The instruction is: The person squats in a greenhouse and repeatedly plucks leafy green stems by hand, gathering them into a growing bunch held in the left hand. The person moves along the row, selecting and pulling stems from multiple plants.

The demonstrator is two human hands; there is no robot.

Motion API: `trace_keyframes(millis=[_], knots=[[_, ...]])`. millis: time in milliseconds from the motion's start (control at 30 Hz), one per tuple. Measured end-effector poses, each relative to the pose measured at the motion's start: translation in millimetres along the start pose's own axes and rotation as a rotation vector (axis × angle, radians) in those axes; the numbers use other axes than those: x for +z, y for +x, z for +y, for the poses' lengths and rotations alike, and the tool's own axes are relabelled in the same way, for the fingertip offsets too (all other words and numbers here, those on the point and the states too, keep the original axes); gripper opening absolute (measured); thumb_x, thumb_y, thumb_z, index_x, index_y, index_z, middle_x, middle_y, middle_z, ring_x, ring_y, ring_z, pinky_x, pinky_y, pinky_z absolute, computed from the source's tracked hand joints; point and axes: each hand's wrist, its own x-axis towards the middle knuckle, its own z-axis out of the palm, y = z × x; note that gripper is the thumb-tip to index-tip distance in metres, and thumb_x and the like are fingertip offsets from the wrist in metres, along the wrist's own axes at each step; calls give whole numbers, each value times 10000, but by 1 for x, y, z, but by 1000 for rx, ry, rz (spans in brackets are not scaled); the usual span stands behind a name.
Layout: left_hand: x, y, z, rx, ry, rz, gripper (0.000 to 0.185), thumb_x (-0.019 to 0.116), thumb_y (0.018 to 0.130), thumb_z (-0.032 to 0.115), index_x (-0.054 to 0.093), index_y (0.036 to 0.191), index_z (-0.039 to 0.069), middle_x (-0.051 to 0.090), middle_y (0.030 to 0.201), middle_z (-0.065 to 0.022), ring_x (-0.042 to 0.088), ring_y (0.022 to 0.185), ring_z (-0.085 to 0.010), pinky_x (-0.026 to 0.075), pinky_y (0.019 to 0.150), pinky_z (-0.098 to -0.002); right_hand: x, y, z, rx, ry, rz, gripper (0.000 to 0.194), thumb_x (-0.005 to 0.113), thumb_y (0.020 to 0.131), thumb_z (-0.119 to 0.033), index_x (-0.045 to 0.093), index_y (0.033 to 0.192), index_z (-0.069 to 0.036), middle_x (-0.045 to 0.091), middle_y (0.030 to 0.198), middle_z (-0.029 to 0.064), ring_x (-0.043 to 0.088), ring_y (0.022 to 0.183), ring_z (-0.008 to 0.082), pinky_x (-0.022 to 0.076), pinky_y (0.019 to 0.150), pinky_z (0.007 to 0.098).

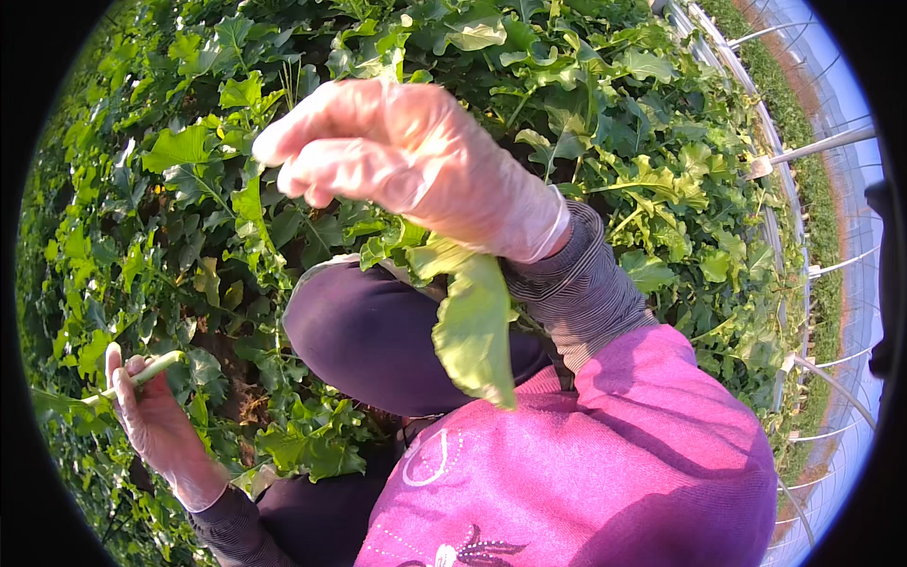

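Note:
My left hand [152, 425], in a thin clear glove, is at the lower left. Its fingers and thumb grip a pale green leaf stalk [159, 367], whose thick end points right; its other end runs into foliage at the picture's rim. Higher up, near the middle, is my gloved right hand [382, 152], slightly blurred, with curled fingers. A broad light-green leaf [478, 322] hangs below its wrist, in front of my dark-trousered knee. The leaf's upper end is hidden behind the hand, and I cannot tell whether the fingers hold it.
Dense lobed leafy plants [283, 227] surround my legs. Brown soil [230, 375] shows between them left of my knees. Along the right side run a pale curved rail [776, 135], metal tubes [825, 145] and translucent sheeting [861, 283], with a strip of low greenery between.

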Motion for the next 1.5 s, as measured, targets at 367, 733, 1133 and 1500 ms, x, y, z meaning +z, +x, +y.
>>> trace_keyframes(millis=[367,733,1133,1500], knots=[[-3,1,-14,-23,179,-32,411,504,1026,144,461,1372,-73,650,1114,-136,610,1084,-206,496,972,-351,-162,-159,31,1150,-778,314,386,620,920,-354,659,1020,17,662,888,60,637,821,120,521,751,262],[8,-3,-18,-69,206,-8,379,544,1005,123,511,1317,-90,633,1123,-148,623,1038,-188,537,922,-330,-111,-250,151,1680,-216,111,339,593,901,-451,665,985,-130,594,828,9,508,619,119,410,532,274],[33,-10,-22,-129,291,-5,326,614,972,162,607,1250,-7,702,986,-85,663,906,-146,526,835,-289,-121,-301,167,1603,94,382,246,552,919,-227,705,1064,-101,653,914,14,514,674,152,406,591,292],[45,-23,-9,-207,243,29,280,642,949,247,672,1144,46,708,922,-47,631,896,-113,459,851,-280,-156,-283,182,1574,377,644,169,615,878,-227,578,782,-92,483,654,-26,455,572,138,415,545,316]])
